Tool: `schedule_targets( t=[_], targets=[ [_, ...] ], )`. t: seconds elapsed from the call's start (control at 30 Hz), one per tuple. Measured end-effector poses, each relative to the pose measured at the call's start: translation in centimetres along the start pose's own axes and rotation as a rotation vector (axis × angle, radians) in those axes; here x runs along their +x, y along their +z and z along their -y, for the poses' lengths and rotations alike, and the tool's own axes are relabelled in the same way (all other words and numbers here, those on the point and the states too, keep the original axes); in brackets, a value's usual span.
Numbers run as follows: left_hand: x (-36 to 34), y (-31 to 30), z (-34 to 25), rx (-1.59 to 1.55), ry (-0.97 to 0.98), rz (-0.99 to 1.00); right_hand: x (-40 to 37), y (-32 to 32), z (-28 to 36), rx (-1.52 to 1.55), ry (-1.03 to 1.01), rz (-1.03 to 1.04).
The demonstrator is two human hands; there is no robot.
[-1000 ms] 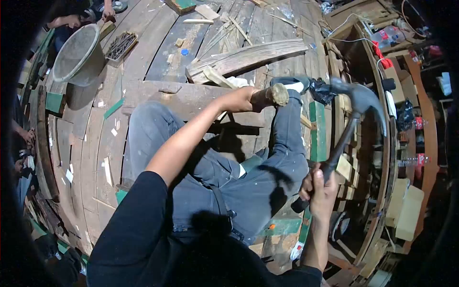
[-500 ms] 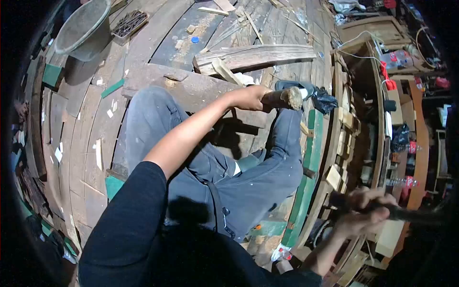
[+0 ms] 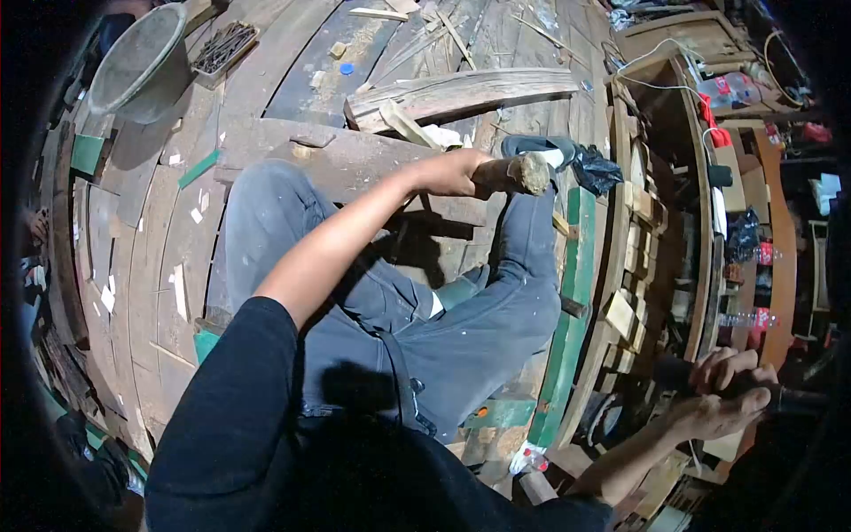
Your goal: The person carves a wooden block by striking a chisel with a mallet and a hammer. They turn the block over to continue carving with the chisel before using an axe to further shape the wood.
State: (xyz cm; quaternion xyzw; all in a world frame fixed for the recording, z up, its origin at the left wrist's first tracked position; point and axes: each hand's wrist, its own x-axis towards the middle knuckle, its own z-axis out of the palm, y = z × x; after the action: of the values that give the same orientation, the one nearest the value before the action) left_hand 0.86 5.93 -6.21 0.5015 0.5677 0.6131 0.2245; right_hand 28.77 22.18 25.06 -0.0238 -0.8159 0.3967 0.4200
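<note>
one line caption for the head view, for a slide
A person's left hand grips a wooden-handled tool over plank flooring while the right hand holds a dark handle out wide.

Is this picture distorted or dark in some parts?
Head view: the fisheye lens bends the planks into curves, the corners are black, the right hand on its handle sits in the dim edge, the left hand on the peg is well lit.
</note>
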Motion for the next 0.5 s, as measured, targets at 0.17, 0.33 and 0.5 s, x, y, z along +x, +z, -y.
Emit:
schedule_targets(
  t=[0.17,0.33,0.5],
  targets=[
    [0.0,-0.2,0.6,-0.016,-0.029,-0.008,-9.5,3.2,-7.6,-0.904,-0.107,0.351],
    [0.3,0.5,0.5,0.037,-0.031,-0.059,-9.4,3.0,-6.8,-0.483,0.548,0.617],
    [0.5,0.2,0.5,0.014,-0.071,0.028,-2.5,-3.9,-2.0,0.247,0.278,0.177]
  ],
)
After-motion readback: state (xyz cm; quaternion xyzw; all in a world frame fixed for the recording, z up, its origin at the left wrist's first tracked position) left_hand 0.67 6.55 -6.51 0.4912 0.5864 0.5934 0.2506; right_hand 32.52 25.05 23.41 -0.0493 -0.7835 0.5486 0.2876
